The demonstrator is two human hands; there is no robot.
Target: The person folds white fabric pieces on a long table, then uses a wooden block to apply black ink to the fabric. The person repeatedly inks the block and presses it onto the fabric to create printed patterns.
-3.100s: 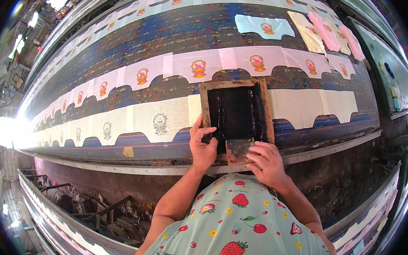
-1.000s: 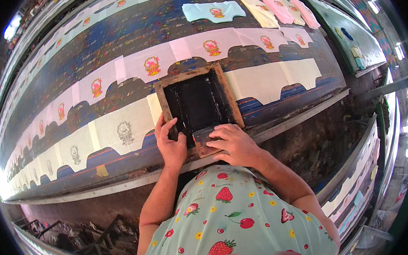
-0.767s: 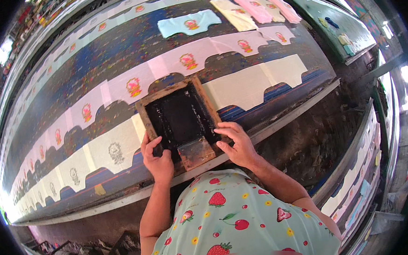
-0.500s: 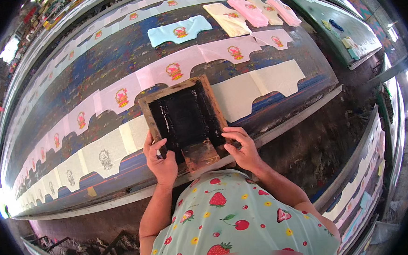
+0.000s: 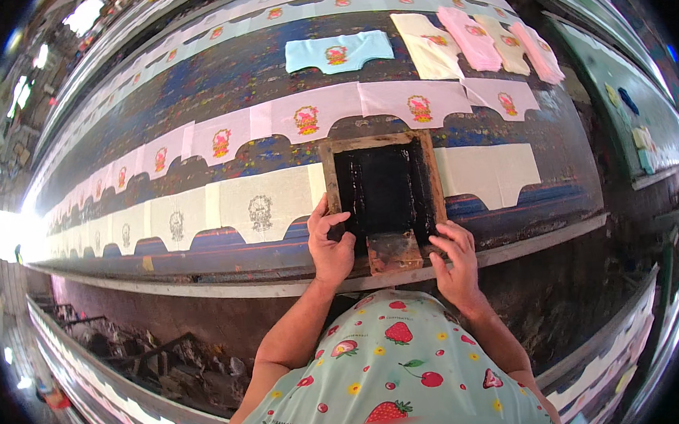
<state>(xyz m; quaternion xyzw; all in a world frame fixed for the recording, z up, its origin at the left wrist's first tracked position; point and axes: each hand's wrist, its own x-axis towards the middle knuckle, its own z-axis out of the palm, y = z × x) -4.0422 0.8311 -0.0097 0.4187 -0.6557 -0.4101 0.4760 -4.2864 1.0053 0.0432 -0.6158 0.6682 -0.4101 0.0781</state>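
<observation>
A wooden screen-printing frame (image 5: 338,144) lies squared up over the cream cloth pieces in the near row. Black ink coats its mesh (image 5: 386,179). A worn, ink-stained squeegee block (image 5: 394,253) rests at its near end. My left hand (image 5: 331,247) grips the near left side, with thumb and forefinger bent over the rim. My right hand (image 5: 457,261) has its curled fingers on the near right corner. Left of the frame, a cream cloth piece (image 5: 234,211) carries a black outline print; the cream piece (image 5: 493,173) to the right shows no print.
Beyond lies a row of pink cloth pieces (image 5: 271,115) with coloured prints. Farther back are a light blue piece (image 5: 372,48) and several folded cream and pink pieces (image 5: 471,44). A metal rail (image 5: 227,287) edges the long table. A green table (image 5: 619,78) stands at the right.
The frame has turned from a tilt to square with the row and settled flat on the cream cloth. Both hands moved with it; my right fingers slid toward its near corner. The view has turned.
</observation>
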